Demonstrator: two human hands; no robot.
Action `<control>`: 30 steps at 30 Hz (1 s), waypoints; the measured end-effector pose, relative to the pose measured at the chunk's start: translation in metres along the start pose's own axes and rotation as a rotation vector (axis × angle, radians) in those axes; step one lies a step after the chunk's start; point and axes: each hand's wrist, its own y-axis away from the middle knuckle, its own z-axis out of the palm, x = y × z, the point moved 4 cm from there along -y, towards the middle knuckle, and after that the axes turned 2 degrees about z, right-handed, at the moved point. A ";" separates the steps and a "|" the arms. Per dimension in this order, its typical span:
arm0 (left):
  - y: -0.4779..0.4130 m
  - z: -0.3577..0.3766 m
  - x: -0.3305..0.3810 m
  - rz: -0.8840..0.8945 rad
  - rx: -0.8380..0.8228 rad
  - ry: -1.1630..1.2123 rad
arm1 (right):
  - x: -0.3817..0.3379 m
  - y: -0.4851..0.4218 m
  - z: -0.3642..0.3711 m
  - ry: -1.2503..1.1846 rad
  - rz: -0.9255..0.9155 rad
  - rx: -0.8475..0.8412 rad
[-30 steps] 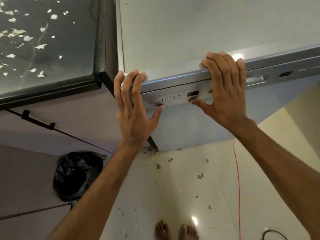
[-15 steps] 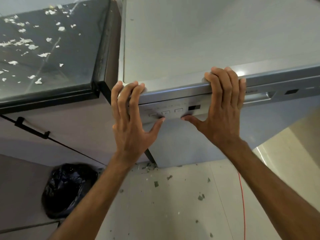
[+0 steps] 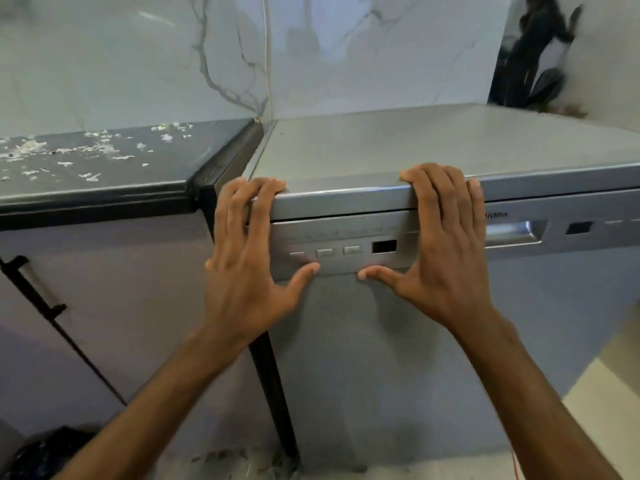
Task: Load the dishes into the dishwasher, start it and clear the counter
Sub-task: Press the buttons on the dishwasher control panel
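While the dishwasher door [image 3: 381, 358], beside the scrap-strewn counter [image 3: 104, 174], is pressed shut, left hand [image 3: 247, 258] and right hand [image 3: 446, 251] are laid flat, fingers straight over its top edge, holding nothing, thumbs under the buttons [image 3: 325, 252], presumably for even pressure.

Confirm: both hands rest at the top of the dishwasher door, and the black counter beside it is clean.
Not clean: the head view shows white scraps strewn over the black counter. The left hand and right hand do rest at the top of the dishwasher door.
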 end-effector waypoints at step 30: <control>0.007 -0.001 -0.007 0.040 0.161 0.151 | 0.009 0.003 -0.006 -0.122 -0.051 0.019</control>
